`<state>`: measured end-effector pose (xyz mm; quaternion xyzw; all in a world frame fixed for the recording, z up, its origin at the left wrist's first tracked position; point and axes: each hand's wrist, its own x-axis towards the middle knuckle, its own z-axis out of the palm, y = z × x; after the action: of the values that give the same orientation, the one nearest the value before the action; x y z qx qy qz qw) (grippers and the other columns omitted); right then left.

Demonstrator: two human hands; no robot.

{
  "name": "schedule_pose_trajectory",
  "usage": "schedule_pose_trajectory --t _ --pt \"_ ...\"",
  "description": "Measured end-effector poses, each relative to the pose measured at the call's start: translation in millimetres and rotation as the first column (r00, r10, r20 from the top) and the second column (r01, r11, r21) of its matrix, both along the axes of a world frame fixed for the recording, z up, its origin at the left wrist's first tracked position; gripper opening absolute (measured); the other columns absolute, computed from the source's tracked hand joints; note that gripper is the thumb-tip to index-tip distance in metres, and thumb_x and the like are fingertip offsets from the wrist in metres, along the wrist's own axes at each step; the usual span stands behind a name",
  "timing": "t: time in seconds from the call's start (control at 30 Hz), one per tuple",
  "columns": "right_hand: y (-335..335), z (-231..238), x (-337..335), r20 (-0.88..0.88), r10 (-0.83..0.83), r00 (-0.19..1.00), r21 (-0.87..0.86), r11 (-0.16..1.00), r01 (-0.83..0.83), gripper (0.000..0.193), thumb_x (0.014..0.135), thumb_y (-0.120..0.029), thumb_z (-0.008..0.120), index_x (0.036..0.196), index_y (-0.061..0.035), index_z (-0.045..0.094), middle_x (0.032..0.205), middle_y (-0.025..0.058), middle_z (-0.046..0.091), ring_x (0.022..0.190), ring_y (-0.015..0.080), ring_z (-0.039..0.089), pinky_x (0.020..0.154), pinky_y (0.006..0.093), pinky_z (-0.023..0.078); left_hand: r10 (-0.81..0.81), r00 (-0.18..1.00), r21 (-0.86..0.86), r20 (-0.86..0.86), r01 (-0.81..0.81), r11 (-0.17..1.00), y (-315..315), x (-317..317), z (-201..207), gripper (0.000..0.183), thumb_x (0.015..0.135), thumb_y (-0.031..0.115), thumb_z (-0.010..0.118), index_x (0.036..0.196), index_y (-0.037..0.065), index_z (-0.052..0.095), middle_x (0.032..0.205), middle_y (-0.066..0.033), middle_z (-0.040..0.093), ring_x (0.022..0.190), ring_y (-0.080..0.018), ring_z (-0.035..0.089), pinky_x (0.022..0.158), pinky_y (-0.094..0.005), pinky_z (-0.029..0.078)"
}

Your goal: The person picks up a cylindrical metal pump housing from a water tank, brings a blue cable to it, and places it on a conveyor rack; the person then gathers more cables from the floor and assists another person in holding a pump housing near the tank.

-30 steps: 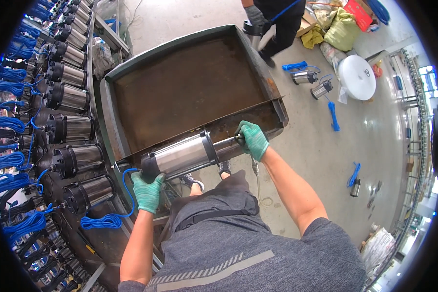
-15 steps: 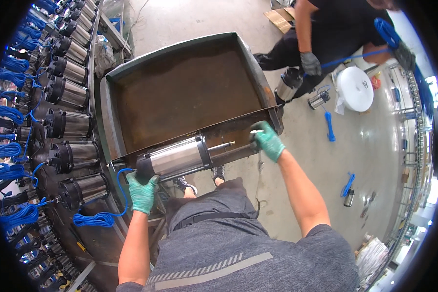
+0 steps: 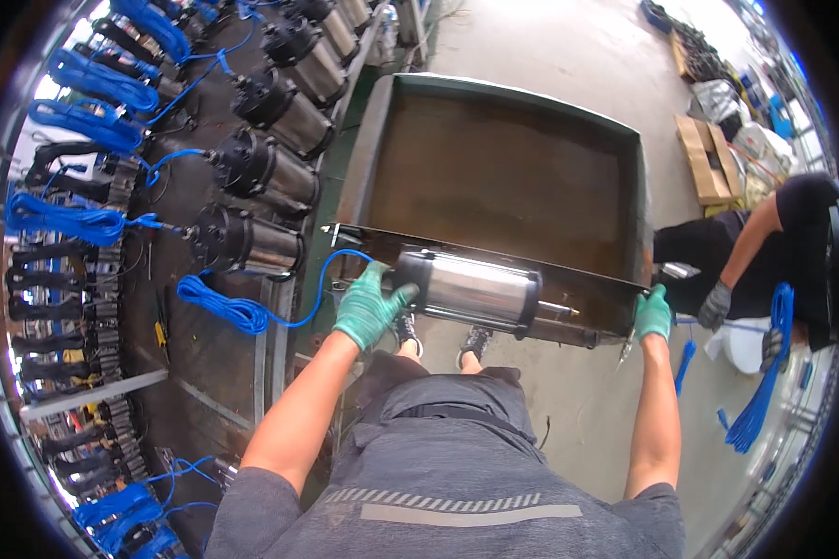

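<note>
Grey floor (image 3: 569,410) | 1 tank (image 3: 367,149) | left hand (image 3: 365,309): fingers gripping 1 steel pump (image 3: 480,287) | right hand (image 3: 653,314): fingers, cannot tell

Both arms (image 3: 298,410) outstretched, gloved left hand (image 3: 370,306) and right hand (image 3: 653,313) well apart.

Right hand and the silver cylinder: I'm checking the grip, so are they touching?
Apart. The head view shows the right hand beyond the thin rod on the silver cylinder, with dark metal tray visible between.
</note>
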<state>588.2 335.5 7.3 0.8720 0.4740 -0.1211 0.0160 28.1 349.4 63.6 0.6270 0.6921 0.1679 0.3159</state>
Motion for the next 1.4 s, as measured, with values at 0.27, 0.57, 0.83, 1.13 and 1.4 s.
schedule_pose_trajectory --t 0.27,0.57,0.83,1.13,1.4 --pt "-2 48 -105 -0.229 0.240 0.943 0.391 0.910 -0.137 0.024 0.099 -0.027 0.060 0.110 -0.0063 0.057 0.099 0.0213 0.067 0.089 0.0419 0.064 0.079 0.0480 0.050 -0.191 0.806 0.132 -0.560 0.314 0.940 70 -121 -29 0.040 0.092 0.021 0.062 0.128 0.004 0.055 0.128 -0.0209 0.057 0.120 -0.0392 0.054 0.101 -0.0466 0.046" --pt "14 48 -272 -0.071 0.327 0.942 0.556 0.798 -0.235 0.019 0.090 -0.022 0.063 0.103 -0.0080 0.067 0.103 0.0126 0.067 0.097 0.0342 0.064 0.086 0.0444 0.048 -0.490 0.786 -0.108 -0.377 0.488 0.866 105 -125 -18 0.029 0.098 0.028 0.057 0.120 0.009 0.060 0.103 -0.0189 0.067 0.096 -0.0389 0.065 0.082 -0.0480 0.052" --pt "16 47 -277 -0.108 0.258 0.960 0.540 0.826 -0.161 0.016 0.088 -0.018 0.062 0.100 -0.0096 0.068 0.102 0.0134 0.068 0.094 0.0356 0.064 0.085 0.0452 0.048 -0.139 0.985 0.090 0.107 0.130 0.987 72 -113 -28 0.017 0.099 0.018 0.057 0.106 0.004 0.063 0.092 -0.0215 0.069 0.083 -0.0374 0.067 0.073 -0.0421 0.052" --pt "18 45 -279 -0.110 0.250 0.962 0.554 0.819 -0.149 0.015 0.087 -0.015 0.061 0.099 -0.0089 0.068 0.099 0.0148 0.068 0.090 0.0367 0.065 0.083 0.0459 0.050 -0.159 0.829 0.164 0.536 0.083 0.983 40 -104 -44 0.019 0.105 0.017 0.049 0.107 0.004 0.063 0.079 -0.0041 0.061 0.066 -0.0108 0.052 0.063 -0.0292 0.046" --pt "17 43 -278 -0.090 0.233 0.968 0.553 0.820 -0.146 0.016 0.087 -0.016 0.061 0.100 -0.0094 0.068 0.099 0.0136 0.068 0.089 0.0361 0.065 0.084 0.0456 0.049 0.176 0.684 -0.389 0.708 0.169 0.906 52 -93 -25 0.026 0.106 0.026 0.047 0.107 0.008 0.066 0.068 0.0031 0.053 0.053 -0.0058 0.045 0.048 -0.0233 0.041"
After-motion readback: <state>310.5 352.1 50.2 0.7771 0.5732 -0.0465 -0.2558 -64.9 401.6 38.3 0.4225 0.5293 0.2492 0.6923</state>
